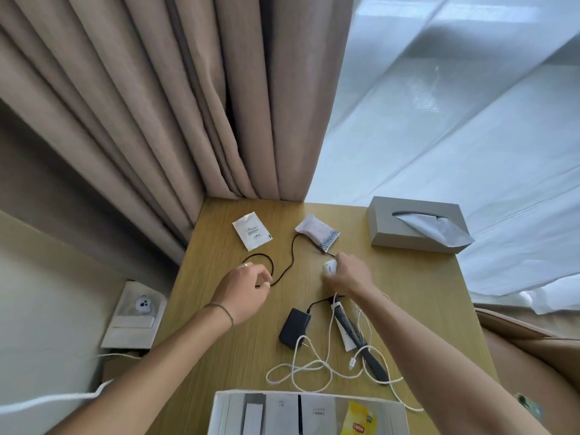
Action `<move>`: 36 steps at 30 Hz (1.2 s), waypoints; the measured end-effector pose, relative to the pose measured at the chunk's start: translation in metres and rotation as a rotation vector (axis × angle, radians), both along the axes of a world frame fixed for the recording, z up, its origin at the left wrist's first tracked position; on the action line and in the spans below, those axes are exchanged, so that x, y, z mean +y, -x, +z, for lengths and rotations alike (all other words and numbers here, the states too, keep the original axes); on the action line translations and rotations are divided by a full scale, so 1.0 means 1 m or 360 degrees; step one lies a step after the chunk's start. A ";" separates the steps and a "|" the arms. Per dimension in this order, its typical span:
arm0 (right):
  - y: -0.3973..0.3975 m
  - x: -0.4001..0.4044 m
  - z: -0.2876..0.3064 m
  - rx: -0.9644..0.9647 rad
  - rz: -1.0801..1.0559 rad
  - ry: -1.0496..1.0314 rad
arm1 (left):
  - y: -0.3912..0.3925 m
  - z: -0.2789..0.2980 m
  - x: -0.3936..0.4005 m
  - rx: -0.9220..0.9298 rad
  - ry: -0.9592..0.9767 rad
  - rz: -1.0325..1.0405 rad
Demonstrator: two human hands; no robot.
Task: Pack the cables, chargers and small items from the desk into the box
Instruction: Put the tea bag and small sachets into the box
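On the wooden desk (417,296) my left hand (248,285) pinches the looped end of a thin black cable (292,251) that snakes toward a white packet (318,233). My right hand (350,273) is closed over a small white charger (329,266). A black adapter (294,328) lies nearer me, beside a black comb (357,337) and a tangled white cable (314,367). A flat white sachet (252,235) lies at the far left. The open box (309,414) sits at the near edge and holds a yellow tea packet (357,420) and white paper items.
A grey tissue box (414,227) stands at the far right of the desk. Beige curtains hang behind the desk, with sheer white ones to the right. A white box (135,315) rests on a low surface at left. A tan chair (533,346) is at right.
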State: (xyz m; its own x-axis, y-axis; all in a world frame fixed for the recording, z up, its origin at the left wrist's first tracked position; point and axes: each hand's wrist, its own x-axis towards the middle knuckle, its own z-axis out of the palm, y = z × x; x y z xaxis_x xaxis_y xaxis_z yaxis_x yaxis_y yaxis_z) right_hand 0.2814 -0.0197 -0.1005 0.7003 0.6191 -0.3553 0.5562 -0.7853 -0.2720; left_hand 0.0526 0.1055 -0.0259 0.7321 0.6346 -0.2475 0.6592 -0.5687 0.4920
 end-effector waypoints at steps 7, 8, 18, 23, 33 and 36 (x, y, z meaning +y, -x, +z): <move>0.007 -0.006 0.035 0.1770 -0.1492 -0.1279 | -0.065 -0.013 0.025 0.0003 -0.0067 -0.0163; 0.008 -0.008 0.040 0.1872 -0.1588 -0.1384 | -0.077 -0.015 0.029 0.0005 -0.0080 -0.0194; 0.067 -0.015 0.046 0.1783 -0.1544 -0.1207 | -0.199 -0.040 0.043 0.0204 -0.0418 -0.0640; 0.070 -0.024 0.044 0.1732 -0.1632 -0.1205 | -0.231 -0.067 0.041 0.0478 -0.0716 -0.0944; 0.071 -0.048 0.047 0.1830 -0.1813 -0.1311 | -0.235 -0.083 0.038 0.0718 -0.0912 -0.1009; 0.072 -0.056 0.053 0.1905 -0.1843 -0.1333 | -0.229 -0.081 0.036 0.0512 -0.0907 -0.1001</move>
State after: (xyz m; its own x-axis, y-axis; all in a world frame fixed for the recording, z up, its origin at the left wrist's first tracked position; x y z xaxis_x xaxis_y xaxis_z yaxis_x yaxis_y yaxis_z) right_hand 0.2090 -0.0756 -0.0478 0.4877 0.3294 -0.8085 -0.8444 -0.0571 -0.5326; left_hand 0.2816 0.1419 -0.1064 0.9347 0.2300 -0.2711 0.2016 -0.9710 -0.1286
